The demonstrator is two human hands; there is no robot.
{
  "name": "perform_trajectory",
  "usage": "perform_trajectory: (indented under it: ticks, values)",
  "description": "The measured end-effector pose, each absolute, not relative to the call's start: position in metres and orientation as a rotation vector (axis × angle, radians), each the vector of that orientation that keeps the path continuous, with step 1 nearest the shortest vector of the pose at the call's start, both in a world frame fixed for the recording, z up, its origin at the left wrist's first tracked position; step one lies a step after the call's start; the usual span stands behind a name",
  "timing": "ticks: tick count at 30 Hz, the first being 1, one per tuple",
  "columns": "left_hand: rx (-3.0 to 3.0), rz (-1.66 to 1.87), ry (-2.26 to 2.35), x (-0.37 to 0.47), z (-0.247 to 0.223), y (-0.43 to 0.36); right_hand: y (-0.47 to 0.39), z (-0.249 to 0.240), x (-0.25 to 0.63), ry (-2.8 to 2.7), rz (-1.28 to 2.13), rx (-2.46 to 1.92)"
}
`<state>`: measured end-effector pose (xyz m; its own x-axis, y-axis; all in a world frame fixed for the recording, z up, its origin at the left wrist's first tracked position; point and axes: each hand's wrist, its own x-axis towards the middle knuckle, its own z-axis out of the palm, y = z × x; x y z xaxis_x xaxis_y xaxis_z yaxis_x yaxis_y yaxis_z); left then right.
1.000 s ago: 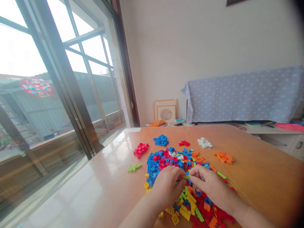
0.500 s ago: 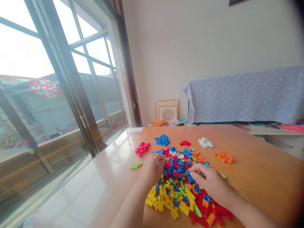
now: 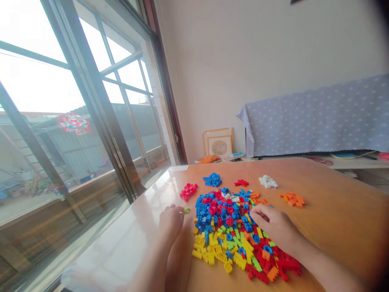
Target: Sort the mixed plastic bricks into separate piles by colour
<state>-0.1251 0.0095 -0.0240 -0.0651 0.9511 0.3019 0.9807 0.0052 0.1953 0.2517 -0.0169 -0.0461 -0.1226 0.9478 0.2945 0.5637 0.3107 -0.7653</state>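
Curled at the green blocks (image 3: 186,210), our left hand (image 3: 172,222) has its fingertips turned away from us, so we cannot tell whether they pinch a block or only touch one. These blocks lie on the table (image 3: 337,215), just left of the heap (image 3: 230,221). Our right hand (image 3: 269,222) is at the heap's right edge, thumb and forefinger close together beside a yellow piece (image 3: 248,218); whether they hold it, we cannot tell either.

We would expect the green blocks to be light, stiff, hard plastic, a little slick but hardly fragile. We judge a pinch across the flat long sides best, thumb against forefinger, since their small size leaves little to grasp.

Farther out, we see pink blocks (image 3: 188,191) behind the heap to its left, then blue blocks (image 3: 212,179), red blocks (image 3: 241,183) and white blocks (image 3: 268,181) beyond it. Orange blocks (image 3: 292,199) lie to the heap's right. Well beyond the heap are a picture (image 3: 220,146) and a dotted cloth (image 3: 306,121).
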Motion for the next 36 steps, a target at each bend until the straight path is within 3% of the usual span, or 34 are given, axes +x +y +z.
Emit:
perform_trajectory:
  ticks: [12,36]
  values:
    - [-2.010,-0.638,-2.306,-0.141,-0.050,0.019,-0.017,-0.045,0.253,-1.787,0.559,-1.357]
    - [-1.986,-0.670,-2.324,-0.147,-0.060,0.028,-0.016,-0.050,0.250,-1.846,0.554,-1.389]
